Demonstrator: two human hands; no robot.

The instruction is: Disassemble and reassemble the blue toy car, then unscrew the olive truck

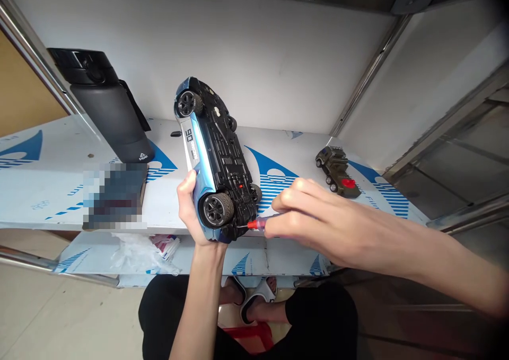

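Left hand (194,219) curling round lower end of toy car (222,153), holding it tilted above shelf (165,203); right hand (314,217) pinching screwdriver-like tool (258,224) near underside. Car probably handling light, stiff, slick; gripping bodywork (204,158), sparing wheels (216,210), seeming best.

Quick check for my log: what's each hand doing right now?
Left hand: closed around the blue toy car, underside showing.
Right hand: closed on a screwdriver, its tip pointed at the car's underside.
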